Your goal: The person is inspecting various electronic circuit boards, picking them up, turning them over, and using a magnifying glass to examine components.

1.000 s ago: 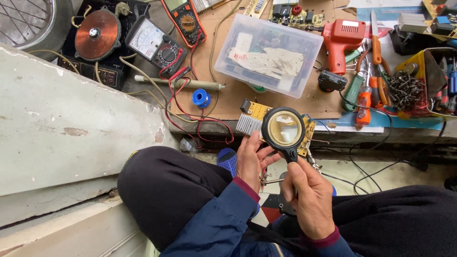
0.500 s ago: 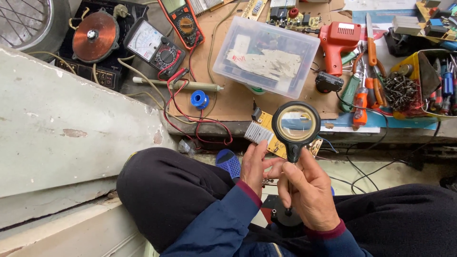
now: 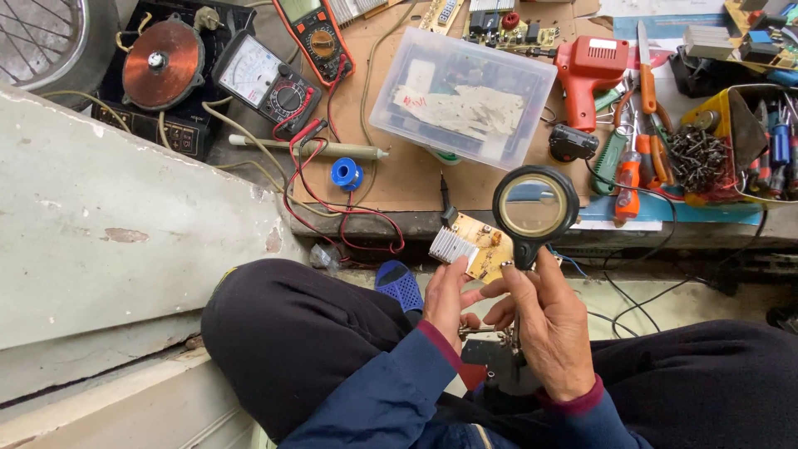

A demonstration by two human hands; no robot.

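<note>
Two hands work just below the clear plastic box, which we take as our landmark on the table. Largest first: left of the box sit the copper coil on its black base, then the analog meter and the orange multimeter. Right of the box lies the red heat gun, and farther right the yellow tray of screws and tools. Below the box, off the table's front edge, our left hand holds the yellow circuit board with its finned heat sink, fingers closed on the board's lower edge. Beside it, our right hand has its fingers pinching the stem of the black magnifying glass, which stands over the board's right end. Under both hands is a dark clamp stand. Smallest, down-left of the box, is a blue solder spool.
</note>
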